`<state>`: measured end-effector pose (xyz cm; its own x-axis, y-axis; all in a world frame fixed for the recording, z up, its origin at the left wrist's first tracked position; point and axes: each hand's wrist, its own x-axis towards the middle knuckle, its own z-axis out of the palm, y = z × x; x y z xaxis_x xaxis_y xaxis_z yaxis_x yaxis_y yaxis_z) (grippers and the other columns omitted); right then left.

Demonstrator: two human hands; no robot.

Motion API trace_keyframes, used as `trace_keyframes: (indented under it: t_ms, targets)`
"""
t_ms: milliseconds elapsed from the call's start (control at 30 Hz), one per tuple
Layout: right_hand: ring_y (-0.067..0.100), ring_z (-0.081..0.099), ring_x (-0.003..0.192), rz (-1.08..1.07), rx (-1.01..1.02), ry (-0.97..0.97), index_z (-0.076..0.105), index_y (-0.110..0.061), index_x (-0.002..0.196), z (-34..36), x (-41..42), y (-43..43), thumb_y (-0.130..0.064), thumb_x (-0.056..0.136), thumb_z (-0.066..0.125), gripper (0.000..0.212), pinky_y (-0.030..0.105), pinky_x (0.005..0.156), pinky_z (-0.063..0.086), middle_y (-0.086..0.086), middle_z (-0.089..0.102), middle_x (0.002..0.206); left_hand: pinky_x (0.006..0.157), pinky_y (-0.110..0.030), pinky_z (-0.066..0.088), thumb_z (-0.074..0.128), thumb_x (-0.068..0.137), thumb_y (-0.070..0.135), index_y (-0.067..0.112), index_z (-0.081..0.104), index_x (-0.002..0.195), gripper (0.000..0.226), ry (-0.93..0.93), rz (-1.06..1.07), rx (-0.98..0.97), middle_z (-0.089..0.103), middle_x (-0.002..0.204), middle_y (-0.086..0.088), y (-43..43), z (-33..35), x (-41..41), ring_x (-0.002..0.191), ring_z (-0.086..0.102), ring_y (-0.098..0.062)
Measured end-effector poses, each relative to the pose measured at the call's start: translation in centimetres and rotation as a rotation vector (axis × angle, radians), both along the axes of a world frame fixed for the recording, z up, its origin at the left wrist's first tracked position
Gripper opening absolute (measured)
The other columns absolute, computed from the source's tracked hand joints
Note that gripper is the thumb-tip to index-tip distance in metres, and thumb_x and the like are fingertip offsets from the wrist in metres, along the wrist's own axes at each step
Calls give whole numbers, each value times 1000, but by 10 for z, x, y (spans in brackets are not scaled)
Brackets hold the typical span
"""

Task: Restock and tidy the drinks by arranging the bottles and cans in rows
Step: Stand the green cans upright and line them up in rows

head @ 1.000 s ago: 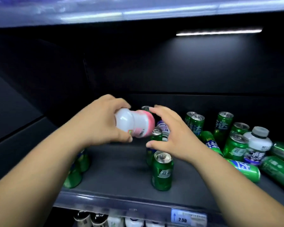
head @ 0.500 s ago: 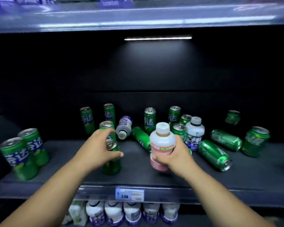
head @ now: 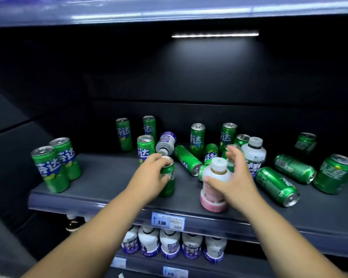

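Pink bottle [head: 213, 200] stands upright, cap up, seemingly touching right hand [head: 235, 182].

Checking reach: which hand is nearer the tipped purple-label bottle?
Left. Left hand grips green can right in front of purple-label bottle; right hand farther right, by pink bottle.

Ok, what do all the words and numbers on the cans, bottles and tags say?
"达": on the tall green cans; the character before it is unclear.
"2.50": on the price tag on the shelf edge.
Too blurred to read: labels on the white bottle, the short green cans, the green can in the left hand, and the lower price tag.
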<state>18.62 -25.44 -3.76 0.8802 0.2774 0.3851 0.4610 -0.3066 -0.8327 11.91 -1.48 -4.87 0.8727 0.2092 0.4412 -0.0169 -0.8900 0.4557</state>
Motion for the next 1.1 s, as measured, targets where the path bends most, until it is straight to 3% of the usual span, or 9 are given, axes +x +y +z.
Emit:
trace_keyframes:
  t_ms: [100,233,300,433,567,733,867,1000,1100]
  targets:
    - [2,39,127,-4,-66,-219,40,-27,142,31,-10,15,-35,62,90,95,16,108,26,-12,44,137,109,-19,31,81,76,22,24,60,129,58,52,-67,5,46,140,1,4,1,3,128,48,-15]
    - [-2,40,121,114,-165,-385,50,-26,135,60,-23,55,-38,69,82,75,3,102,22,-15,45,131,103,-20,37,87,69,31,22,55,132,71,77,-93,-1,50,123,6,45,16,-9,108,50,-9]
    - [-2,42,115,198,-238,-346,51,-27,133,69,-21,83,-35,70,84,72,5,98,26,-15,47,127,102,-27,43,87,69,29,20,56,129,68,81,-34,20,54,120,2,77,29,-14,104,54,-13]
    - [11,52,112,248,-445,-248,53,-29,129,76,2,151,-38,71,82,65,29,98,42,-5,54,124,99,-33,48,84,72,32,22,57,127,63,164,99,57,57,121,-4,149,53,-9,109,59,-21]
    - [21,58,113,225,-611,-158,55,-27,132,73,35,211,-36,71,81,67,35,95,50,4,56,128,95,-32,49,83,72,35,21,55,133,69,272,146,81,56,126,-8,211,68,19,109,60,-25]
    - [21,62,110,209,-793,-91,52,-25,137,71,62,251,-37,70,82,74,33,85,55,5,58,133,96,-32,48,82,74,30,19,52,137,71,337,127,33,56,134,-10,260,69,69,117,57,-27]
    - [18,59,113,194,-856,-63,53,-26,138,73,67,263,-40,70,83,75,30,94,52,0,60,130,92,-32,49,81,74,27,24,50,135,68,360,93,-10,57,131,-5,276,73,108,114,58,-26]
    - [17,60,105,150,-859,-19,54,-25,135,73,65,262,-47,68,84,77,32,88,55,0,60,128,103,-38,47,77,79,22,19,38,148,79,324,50,-42,49,145,-10,281,74,140,125,53,-28]
    - [17,61,101,122,-895,-31,59,-26,124,75,63,256,-55,67,82,68,31,87,54,-2,62,124,107,-30,39,76,84,19,11,37,150,77,318,-16,-50,47,149,-10,278,75,154,134,48,-27]
